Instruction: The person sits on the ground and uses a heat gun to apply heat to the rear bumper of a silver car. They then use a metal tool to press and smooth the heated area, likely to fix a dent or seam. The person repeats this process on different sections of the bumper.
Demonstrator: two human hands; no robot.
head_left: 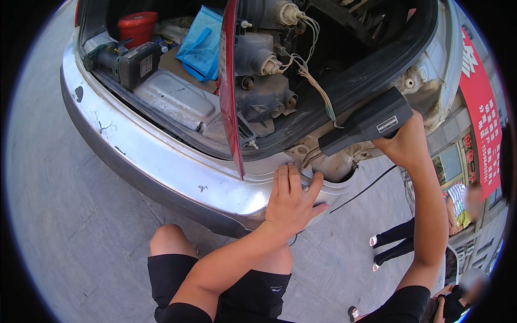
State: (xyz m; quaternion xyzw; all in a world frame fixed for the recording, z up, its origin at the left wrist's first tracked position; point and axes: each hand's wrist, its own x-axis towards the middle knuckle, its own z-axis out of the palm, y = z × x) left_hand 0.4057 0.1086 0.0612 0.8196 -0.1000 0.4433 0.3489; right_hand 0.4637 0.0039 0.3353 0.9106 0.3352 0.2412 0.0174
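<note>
My right hand (399, 137) grips a black handheld tool (366, 123) with a cable hanging below it; the tool's bent metal tip sits at the rusty body recess (335, 164) at the car's rear corner. My left hand (292, 196) lies with fingers spread on the silver rear bumper (210, 185), just below that tip. A detached tail lamp (232, 91) with a red lens stands on edge in the open trunk, its sockets joined to the body by bundled wires (315, 86).
The trunk holds a red bucket (137, 29), a blue bag (199, 46), a cordless tool (137, 64) and a silver metal piece (172, 97). Grey paving (97, 226) surrounds the car. At the right, two other people (398, 234) (452, 301) are beside a storefront with a red banner (479, 118).
</note>
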